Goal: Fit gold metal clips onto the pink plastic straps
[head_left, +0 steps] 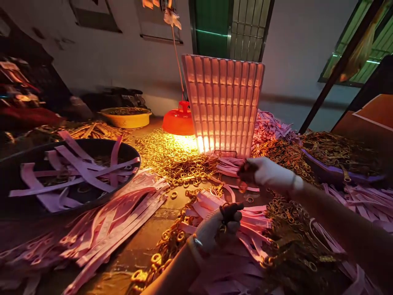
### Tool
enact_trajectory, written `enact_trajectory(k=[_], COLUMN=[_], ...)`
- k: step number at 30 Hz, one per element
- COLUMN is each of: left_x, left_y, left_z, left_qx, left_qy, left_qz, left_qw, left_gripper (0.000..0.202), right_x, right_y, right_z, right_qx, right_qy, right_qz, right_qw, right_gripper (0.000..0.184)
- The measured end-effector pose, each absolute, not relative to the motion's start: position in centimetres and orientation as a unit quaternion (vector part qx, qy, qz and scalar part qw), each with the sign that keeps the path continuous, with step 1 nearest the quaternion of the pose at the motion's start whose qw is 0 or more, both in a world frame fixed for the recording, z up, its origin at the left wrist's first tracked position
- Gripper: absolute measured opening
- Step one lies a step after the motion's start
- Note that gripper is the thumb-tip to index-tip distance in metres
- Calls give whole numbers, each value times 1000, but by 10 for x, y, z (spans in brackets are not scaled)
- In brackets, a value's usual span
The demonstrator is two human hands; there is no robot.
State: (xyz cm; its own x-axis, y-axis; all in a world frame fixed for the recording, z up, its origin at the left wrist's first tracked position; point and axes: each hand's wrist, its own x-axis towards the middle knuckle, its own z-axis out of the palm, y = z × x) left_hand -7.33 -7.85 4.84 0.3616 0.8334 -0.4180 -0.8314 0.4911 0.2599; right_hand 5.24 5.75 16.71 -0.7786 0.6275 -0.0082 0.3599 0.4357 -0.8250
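My left hand [220, 227], in a light glove with dark fingertips, is closed over pink straps [248, 217]. A small gold glint shows in its curled fingers; what they hold is too small to name. Farther back, my right hand [264, 172], gloved alike, pinches its dark fingertips together near more pink straps [229, 166]. A blurred orange-lit spot hangs under those fingertips, and I cannot make out what it is. Gold metal clasps [172, 246] lie heaped left of my left wrist. More clasps [291, 217] form a dark pile below my right forearm.
A red lamp [178, 122] lights a heap of gold rings and clasps [172, 159]. Behind it stands an upright ribbed panel [225, 102]. On the left are a black basin [136, 157] with pink strips, a strap bundle [123, 229] and a yellow basin [129, 121]. A purple-rimmed container [325, 166] stands right.
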Motion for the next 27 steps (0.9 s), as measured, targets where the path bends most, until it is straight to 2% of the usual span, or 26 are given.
enact_trajectory(k=[1,3,4,6,8,11,13,16,20,22,25,27], left_x=[-76,-81,-84,-88,-91,-88,-81,-71,-74,-82,-91,-89], left_y=[-82,-85,-86,-85,-84,-81,-77,-71,-62,-55,-40,-30], left_z=[49,50,50,49,45,37,34,33,38,45,57,61], left_qx=[3,5,9,29,64,100,107,114,65,-4,-88,-108], left_qy=[265,285,292,298,292,279,278,278,251,210,184,220], left_qz=[514,537,547,568,582,583,567,532,434,492,644,665], left_qw=[816,794,784,767,756,756,768,792,863,845,737,706], left_gripper=[14,20,23,27,28,19,20,22,21,24,22,22], right_x=[18,-40,-60,-77,-64,-14,17,45,61,69,82,90], right_y=[63,74,79,81,70,42,27,17,27,36,45,47], right_z=[186,216,224,224,205,162,135,108,87,79,73,72], right_qx=[-299,-320,-338,-335,-281,-203,-207,-220,-243,-271,-309,-316], right_qy=[-843,-868,-884,-899,-920,-917,-906,-895,-825,-743,-641,-611], right_qz=[407,295,233,208,245,343,368,381,456,531,596,608], right_qw=[185,239,224,192,119,15,19,69,228,304,373,396], right_gripper=[18,31,33,28,21,28,29,32,14,21,36,40])
